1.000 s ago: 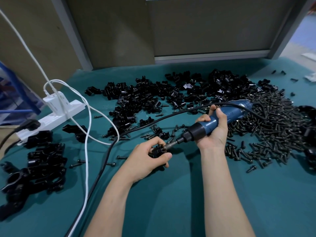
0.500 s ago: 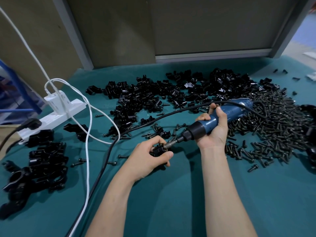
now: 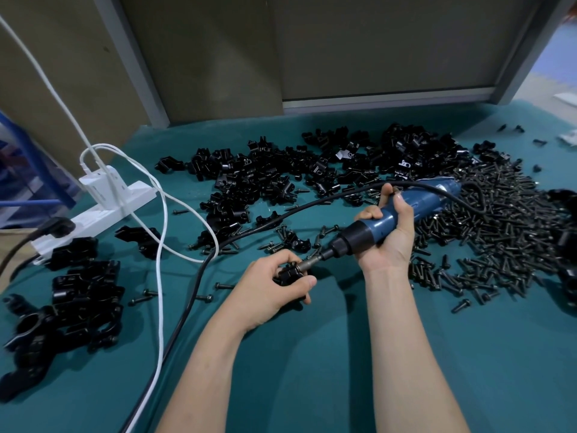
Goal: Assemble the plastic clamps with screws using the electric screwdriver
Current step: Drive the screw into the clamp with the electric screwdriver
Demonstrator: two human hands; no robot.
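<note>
Teal table point(image 3: 312, 385) lying under both hands, left hand point(image 3: 268, 292) gripping clamp point(image 3: 288, 273), right hand point(image 3: 387, 235) wrapping electric screwdriver point(image 3: 402, 210), bit pressing into clamp, screw pile point(image 3: 499, 232) spreading right of right hand

A big table point(image 3: 312, 385) with a blue-green cloth top fills the near part of the room. Right behind the table stand flat brown-grey wall boards point(image 3: 374, 42). A grey post point(image 3: 134, 57) leans up at the table's back left, and another grey post point(image 3: 529, 48) rises at its back right. A pale grey rail point(image 3: 387, 100) runs along the table's back edge. Past the table's back right corner lies a light blue floor point(image 3: 559, 67). Left of the table is a blurry blue frame point(image 3: 18, 157). Soft light falls on the table.
</note>
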